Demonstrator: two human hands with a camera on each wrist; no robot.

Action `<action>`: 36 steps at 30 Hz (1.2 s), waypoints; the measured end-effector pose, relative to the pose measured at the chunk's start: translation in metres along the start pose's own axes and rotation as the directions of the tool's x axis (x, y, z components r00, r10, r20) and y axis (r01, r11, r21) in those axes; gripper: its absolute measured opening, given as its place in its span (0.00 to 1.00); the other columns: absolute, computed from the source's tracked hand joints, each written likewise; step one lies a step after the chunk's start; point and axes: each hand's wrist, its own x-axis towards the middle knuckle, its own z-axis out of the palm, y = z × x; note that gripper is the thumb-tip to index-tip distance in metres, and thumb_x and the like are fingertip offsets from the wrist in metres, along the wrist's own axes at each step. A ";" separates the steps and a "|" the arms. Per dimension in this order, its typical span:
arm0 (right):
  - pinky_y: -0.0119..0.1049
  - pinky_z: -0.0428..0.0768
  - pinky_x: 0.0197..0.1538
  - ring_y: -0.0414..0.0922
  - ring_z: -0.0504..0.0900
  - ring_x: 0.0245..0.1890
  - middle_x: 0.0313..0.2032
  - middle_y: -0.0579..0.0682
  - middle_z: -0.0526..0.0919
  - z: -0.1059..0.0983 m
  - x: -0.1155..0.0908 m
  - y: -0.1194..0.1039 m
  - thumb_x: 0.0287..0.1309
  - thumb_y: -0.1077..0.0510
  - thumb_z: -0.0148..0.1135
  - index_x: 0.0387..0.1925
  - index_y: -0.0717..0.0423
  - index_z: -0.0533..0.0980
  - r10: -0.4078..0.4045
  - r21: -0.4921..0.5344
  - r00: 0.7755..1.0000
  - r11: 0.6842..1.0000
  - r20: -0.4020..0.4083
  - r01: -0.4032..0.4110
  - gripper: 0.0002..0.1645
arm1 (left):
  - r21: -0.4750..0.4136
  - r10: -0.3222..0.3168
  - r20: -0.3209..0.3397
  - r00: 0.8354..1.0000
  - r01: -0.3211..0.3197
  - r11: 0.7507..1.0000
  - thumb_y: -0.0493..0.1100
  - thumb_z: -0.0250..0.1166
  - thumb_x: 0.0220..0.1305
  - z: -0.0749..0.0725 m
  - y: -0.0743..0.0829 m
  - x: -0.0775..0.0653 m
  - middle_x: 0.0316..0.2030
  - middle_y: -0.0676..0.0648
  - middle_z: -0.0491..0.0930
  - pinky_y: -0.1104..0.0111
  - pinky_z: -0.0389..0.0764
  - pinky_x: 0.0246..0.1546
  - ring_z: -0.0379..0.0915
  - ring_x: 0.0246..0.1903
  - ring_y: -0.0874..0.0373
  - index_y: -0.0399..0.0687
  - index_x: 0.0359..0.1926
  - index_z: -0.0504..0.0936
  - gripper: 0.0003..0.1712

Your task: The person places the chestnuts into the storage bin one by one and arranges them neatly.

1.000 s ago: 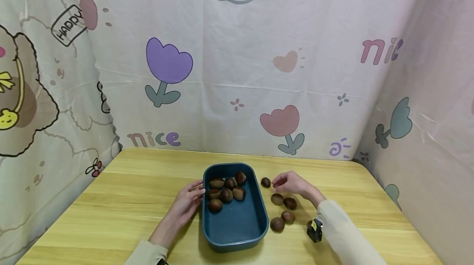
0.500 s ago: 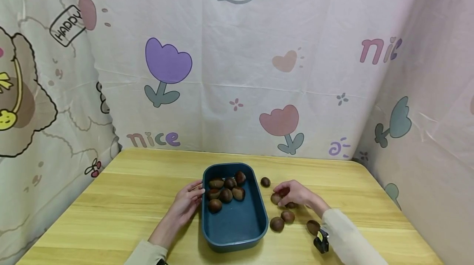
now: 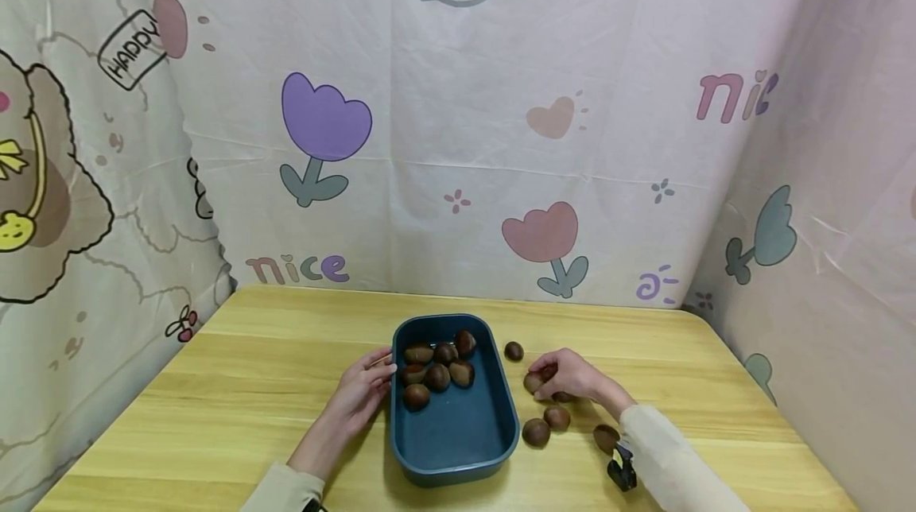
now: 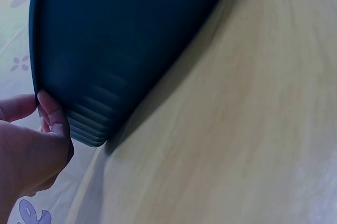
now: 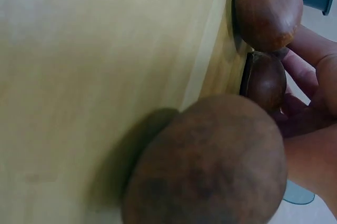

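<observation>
A dark blue rectangular plastic tub (image 3: 458,440) stands on the table with several brown chestnuts (image 3: 437,378) grouped in its far half. At its left side, my left hand (image 3: 362,393) pinches the rim between thumb and fingers, as the left wrist view (image 4: 31,150) confirms. Right of the tub, my right hand (image 3: 572,375) has thumb and fingers around a chestnut (image 3: 533,382) low over the table. Another chestnut (image 3: 563,397) is partly hidden under this hand. In the right wrist view, other chestnuts (image 5: 268,11) partly cover the fingertips.
One chestnut (image 3: 514,351) lies near the tub's far right side. Two more (image 3: 536,432) sit closer to me, and another (image 3: 606,439) is beside the right sleeve. A printed cloth (image 3: 444,242) hangs behind the wooden table (image 3: 286,321).
My right hand has moved slightly toward me, from near the farthest loose chestnut to the one below it, and its fingers have come around that chestnut. The left hand and tub stay put.
</observation>
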 end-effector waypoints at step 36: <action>0.39 0.77 0.38 0.42 0.76 0.32 0.32 0.46 0.82 -0.013 0.013 -0.050 0.53 0.53 0.70 0.40 0.61 0.82 -0.017 -0.116 0.996 0.993 -0.087 0.007 0.17 | -0.014 -0.001 -0.007 1.000 0.001 1.000 0.26 0.52 0.66 0.000 -0.001 0.001 0.42 0.41 0.73 0.72 0.74 0.37 0.71 0.36 0.58 0.24 0.63 0.62 0.25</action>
